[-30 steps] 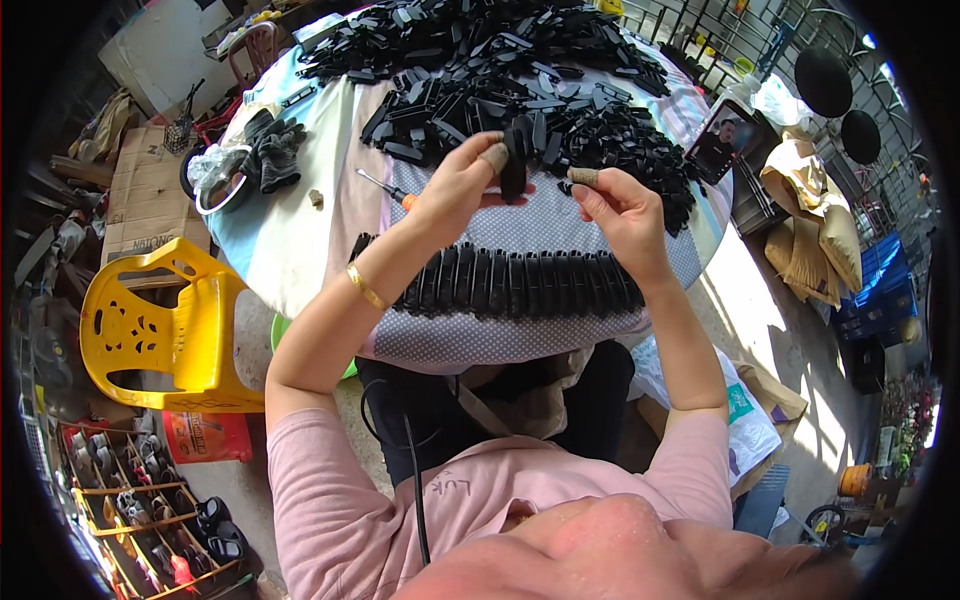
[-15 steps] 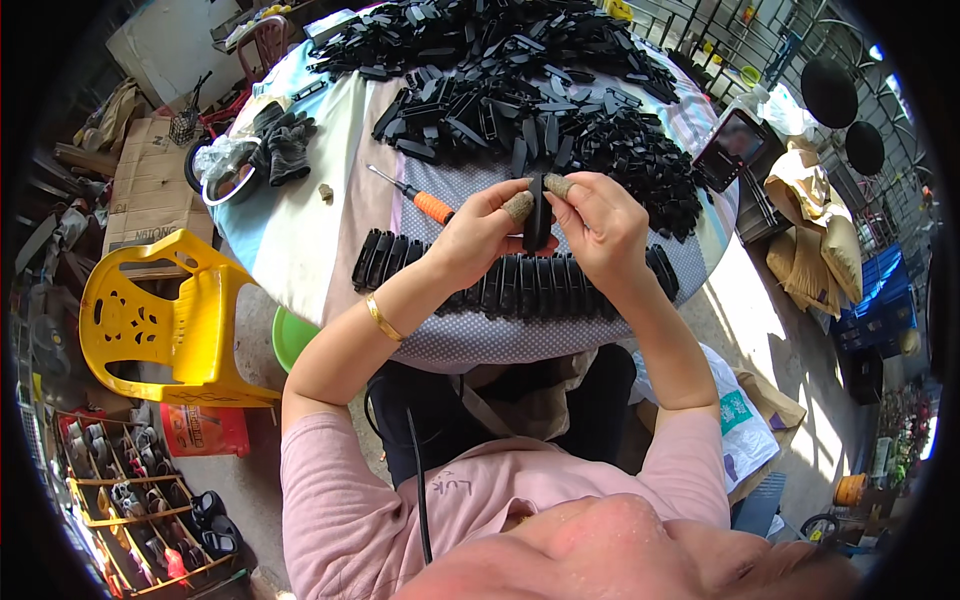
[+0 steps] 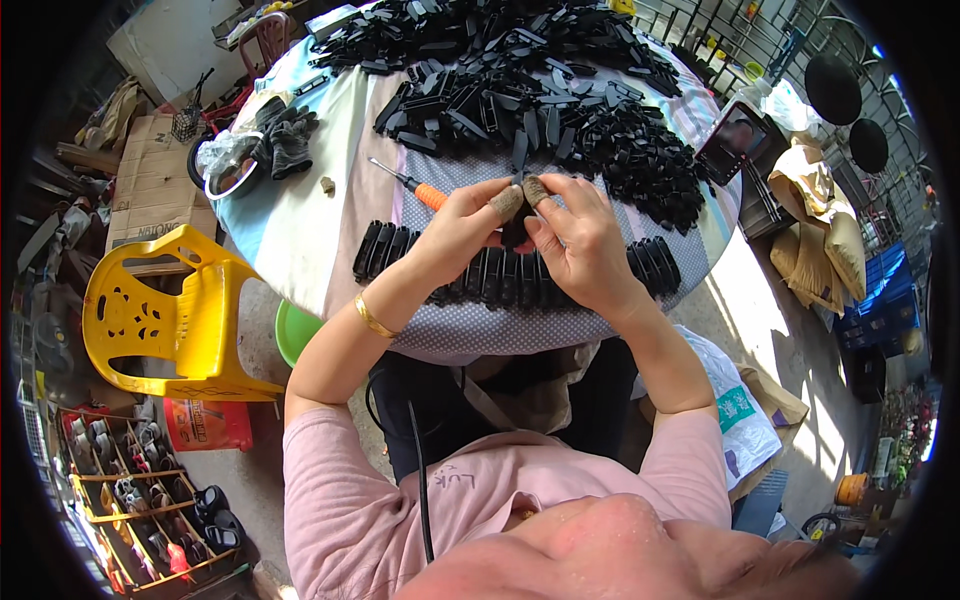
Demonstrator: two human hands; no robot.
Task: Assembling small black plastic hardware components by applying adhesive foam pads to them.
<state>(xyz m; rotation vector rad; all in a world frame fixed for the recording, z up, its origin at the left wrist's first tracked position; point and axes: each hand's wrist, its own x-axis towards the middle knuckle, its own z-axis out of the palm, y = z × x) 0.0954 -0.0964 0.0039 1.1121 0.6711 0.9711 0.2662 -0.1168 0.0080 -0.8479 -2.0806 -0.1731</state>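
Note:
Between my hands, over the near side of the table, is a small black plastic part [image 3: 513, 232], mostly covered by my fingers. My left hand [image 3: 468, 225] pinches it from the left, and my right hand [image 3: 580, 232] closes on it from the right. Worn brownish covers wrap a digit on each hand, and their tips nearly meet at the part's top. Below my hands runs a row of similar black parts [image 3: 655, 264] standing side by side. A heap of loose black pieces [image 3: 470, 100] spreads beyond. An orange-handled screwdriver [image 3: 428, 194] lies just left of my left hand.
A patterned cloth covers the round table [image 3: 335, 130]. Dark gloves [image 3: 290, 140] and a white bowl [image 3: 232, 178] sit at its left. A phone [image 3: 733, 142] stands at the right edge. A yellow plastic chair [image 3: 195, 325] is at left, near a green basin [image 3: 290, 333].
My hands have drawn closer together and shifted slightly left. The black part, earlier upright and plainly visible, is now lower and more hidden behind my fingers.

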